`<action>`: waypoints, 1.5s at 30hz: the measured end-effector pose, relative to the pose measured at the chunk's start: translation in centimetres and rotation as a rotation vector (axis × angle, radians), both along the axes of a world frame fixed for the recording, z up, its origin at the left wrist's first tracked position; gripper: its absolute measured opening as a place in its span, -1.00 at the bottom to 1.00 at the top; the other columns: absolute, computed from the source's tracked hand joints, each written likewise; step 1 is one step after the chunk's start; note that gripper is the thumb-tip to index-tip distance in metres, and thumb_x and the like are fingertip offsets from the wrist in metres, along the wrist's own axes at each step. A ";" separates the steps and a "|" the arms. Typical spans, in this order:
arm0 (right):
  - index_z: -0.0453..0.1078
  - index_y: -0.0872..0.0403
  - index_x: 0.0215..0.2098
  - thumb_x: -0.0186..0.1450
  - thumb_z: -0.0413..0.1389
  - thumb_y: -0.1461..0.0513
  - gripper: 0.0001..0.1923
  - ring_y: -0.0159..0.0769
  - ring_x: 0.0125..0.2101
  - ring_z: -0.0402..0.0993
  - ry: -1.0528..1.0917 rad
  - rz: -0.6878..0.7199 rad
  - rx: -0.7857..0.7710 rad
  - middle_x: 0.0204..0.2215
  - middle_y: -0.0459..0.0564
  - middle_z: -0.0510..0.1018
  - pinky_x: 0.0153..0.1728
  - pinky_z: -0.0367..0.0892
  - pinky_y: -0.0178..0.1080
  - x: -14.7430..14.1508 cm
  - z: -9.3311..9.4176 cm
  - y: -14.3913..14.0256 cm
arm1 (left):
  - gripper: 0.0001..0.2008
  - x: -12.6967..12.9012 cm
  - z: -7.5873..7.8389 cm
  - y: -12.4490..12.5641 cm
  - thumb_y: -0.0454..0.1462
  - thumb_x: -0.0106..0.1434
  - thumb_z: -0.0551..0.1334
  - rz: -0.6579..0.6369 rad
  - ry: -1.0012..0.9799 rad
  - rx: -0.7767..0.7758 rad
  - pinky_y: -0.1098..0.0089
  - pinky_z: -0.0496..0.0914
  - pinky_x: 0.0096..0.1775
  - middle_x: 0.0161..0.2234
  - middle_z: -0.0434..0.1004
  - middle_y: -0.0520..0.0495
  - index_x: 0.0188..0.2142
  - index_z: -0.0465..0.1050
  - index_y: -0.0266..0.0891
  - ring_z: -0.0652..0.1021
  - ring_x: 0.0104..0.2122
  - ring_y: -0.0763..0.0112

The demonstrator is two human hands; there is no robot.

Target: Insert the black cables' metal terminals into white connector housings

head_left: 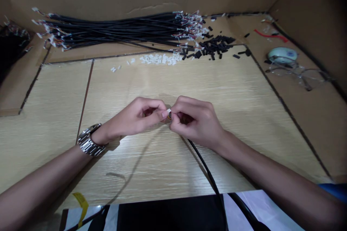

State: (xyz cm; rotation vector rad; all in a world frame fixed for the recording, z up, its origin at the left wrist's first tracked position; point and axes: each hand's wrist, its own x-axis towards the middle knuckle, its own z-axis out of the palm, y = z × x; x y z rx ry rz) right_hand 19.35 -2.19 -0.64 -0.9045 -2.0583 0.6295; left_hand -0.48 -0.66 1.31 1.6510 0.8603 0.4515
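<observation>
Stretching toward its taped far edge, the table (230, 90), a cable bundle (116, 30) beyond that edge, right hand (193, 119) and left hand (141, 115) pinched narrow above mid-table, black cable (202, 158) slanting away and leftward from the near edge, white connector (168, 110) held between both.

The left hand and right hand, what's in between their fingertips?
In the head view, a small white piece and some thin wires show between the left hand and right hand.
</observation>
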 end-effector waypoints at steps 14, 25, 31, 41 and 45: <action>0.34 0.10 -0.57 0.08 0.07 0.44 -0.84 -0.50 -0.58 0.16 0.105 0.036 -0.193 -0.60 -0.18 0.30 -0.55 0.05 -0.37 -0.1 0.3 0.1 | -0.67 0.2 -0.3 0.1 -0.16 0.40 0.11 0.012 0.014 0.057 0.48 0.13 -0.49 -0.55 0.26 0.08 -0.44 0.41 -0.29 0.26 -0.53 0.53; 0.29 0.09 -0.60 0.08 0.06 0.43 -0.83 -0.49 -0.58 0.15 0.115 0.005 -0.209 -0.60 -0.18 0.29 -0.54 0.04 -0.35 -0.3 0.2 0.1 | -0.69 0.5 -0.3 -0.3 -0.17 0.37 0.15 0.147 -0.052 0.084 0.49 0.21 -0.48 -0.56 0.33 0.06 -0.46 0.43 -0.29 0.32 -0.53 0.52; 0.31 0.10 -0.55 0.14 0.08 0.43 -0.83 -0.50 -0.59 0.16 0.143 -0.035 -0.211 -0.59 -0.18 0.30 -0.57 0.06 -0.36 -0.1 0.4 0.1 | -0.68 0.3 -0.6 -0.2 -0.15 0.38 0.16 0.170 -0.092 0.035 0.50 0.25 -0.46 -0.55 0.33 0.07 -0.45 0.43 -0.28 0.35 -0.53 0.54; 0.37 0.07 -0.37 0.30 0.12 0.32 -0.92 -0.41 -0.48 0.33 0.115 -0.101 -0.132 -0.45 -0.08 0.43 -0.53 0.21 -0.34 -0.1 0.5 -0.4 | -0.71 0.2 -1.0 -0.1 -0.15 0.38 0.18 0.199 -0.132 0.026 0.53 0.29 -0.45 -0.50 0.41 0.06 -0.40 0.45 -0.28 0.38 -0.53 0.57; 0.39 0.09 -0.37 0.30 0.11 0.35 -0.91 -0.45 -0.51 0.28 0.093 -0.083 -0.071 -0.46 -0.09 0.43 -0.52 0.20 -0.35 -0.1 0.4 -0.2 | -0.71 0.3 -1.0 -0.1 -0.15 0.38 0.18 0.205 -0.125 0.023 0.54 0.29 -0.45 -0.51 0.40 0.06 -0.40 0.46 -0.29 0.38 -0.52 0.57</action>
